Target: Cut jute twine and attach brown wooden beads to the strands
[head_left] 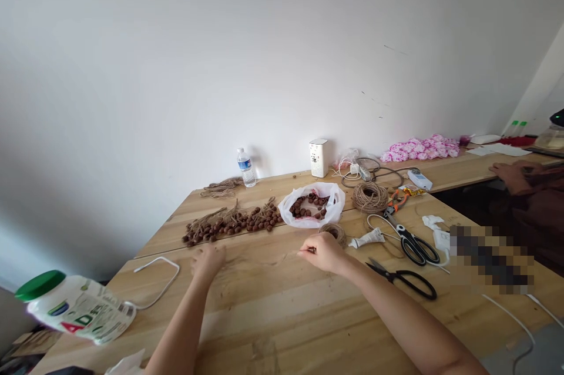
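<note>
My right hand (pixel 325 254) is closed in a pinch above the middle of the table, with a small brown bead (pixel 312 250) showing at its fingers. My left hand (pixel 208 262) is over the wood, slightly blurred, its fingers apart. Just beyond it lies a row of brown beads tied on twine (pixel 235 221). Behind my right hand are a small coil of twine (pixel 337 233) and a white plastic bag (pixel 293 219) holding more loose brown beads. A faint thin strand may run between my hands; I cannot make it out clearly.
Black-handled scissors (pixel 416 285), black-and-white scissors (pixel 414 245), orange-handled pliers (pixel 399 201), a white tube (pixel 368 238) and a larger twine coil (pixel 370 196) lie on the right. A green-capped bottle (pixel 83 307) stands front left. At far right is another person's hand (pixel 513 175).
</note>
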`<control>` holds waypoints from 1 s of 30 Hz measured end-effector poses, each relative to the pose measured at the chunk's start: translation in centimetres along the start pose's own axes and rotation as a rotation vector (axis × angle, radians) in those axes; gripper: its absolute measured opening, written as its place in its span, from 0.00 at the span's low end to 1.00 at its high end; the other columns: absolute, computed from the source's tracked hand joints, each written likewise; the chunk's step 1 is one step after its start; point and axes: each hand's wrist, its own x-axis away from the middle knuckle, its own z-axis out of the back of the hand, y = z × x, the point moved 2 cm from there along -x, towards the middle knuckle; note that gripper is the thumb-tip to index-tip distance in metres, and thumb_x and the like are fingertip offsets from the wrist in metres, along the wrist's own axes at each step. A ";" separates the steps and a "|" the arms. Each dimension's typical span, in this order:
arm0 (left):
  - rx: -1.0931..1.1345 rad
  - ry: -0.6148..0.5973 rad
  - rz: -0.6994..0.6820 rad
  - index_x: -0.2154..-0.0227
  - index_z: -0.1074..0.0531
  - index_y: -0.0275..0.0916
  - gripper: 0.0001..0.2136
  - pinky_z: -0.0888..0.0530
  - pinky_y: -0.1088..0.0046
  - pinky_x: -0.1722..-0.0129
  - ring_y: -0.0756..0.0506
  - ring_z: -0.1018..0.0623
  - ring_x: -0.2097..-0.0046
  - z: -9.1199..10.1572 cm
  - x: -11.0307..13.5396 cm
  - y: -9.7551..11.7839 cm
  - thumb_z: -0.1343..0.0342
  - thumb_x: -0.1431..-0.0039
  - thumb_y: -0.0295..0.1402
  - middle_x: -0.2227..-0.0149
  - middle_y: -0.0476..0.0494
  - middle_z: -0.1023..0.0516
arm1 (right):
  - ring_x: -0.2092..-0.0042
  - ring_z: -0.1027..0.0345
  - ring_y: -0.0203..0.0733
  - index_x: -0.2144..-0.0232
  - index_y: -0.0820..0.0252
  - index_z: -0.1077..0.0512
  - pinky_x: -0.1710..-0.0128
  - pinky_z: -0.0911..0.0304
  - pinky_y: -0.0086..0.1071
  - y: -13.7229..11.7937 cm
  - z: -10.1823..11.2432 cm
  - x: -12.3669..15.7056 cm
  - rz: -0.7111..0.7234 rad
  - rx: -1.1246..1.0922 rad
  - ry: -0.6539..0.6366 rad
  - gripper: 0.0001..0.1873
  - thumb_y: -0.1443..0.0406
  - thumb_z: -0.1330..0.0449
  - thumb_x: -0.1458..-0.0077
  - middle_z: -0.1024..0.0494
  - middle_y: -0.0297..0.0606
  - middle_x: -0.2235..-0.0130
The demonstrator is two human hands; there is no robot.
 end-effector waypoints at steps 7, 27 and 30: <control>0.571 -0.310 -0.572 0.46 0.33 0.37 0.21 0.41 0.60 0.41 0.38 0.38 0.39 -1.0 8.9 8.1 0.51 0.42 0.38 0.42 0.36 0.34 | 0.74 0.30 0.36 0.77 0.60 0.23 0.71 0.43 0.26 -0.9 -0.2 0.4 0.116 0.058 -0.095 0.06 0.66 0.37 0.50 0.21 0.35 0.75; 0.919 -0.969 -0.062 0.80 0.30 0.34 0.16 0.55 0.76 0.81 0.57 0.49 0.82 -2.8 13.5 9.6 0.35 0.61 0.43 0.86 0.57 0.43 | 0.71 0.34 0.34 0.67 0.63 0.23 0.71 0.41 0.25 -0.8 1.9 0.1 0.029 -0.165 -0.297 0.07 0.68 0.41 0.48 0.22 0.36 0.70; 0.997 -1.007 -0.007 0.81 0.31 0.35 0.15 0.58 0.76 0.81 0.57 0.53 0.83 -2.4 13.4 9.6 0.35 0.61 0.40 0.87 0.60 0.48 | 0.63 0.31 0.38 0.63 0.63 0.24 0.62 0.38 0.29 -0.9 3.6 0.0 0.002 -0.094 -0.230 0.09 0.69 0.41 0.48 0.22 0.39 0.64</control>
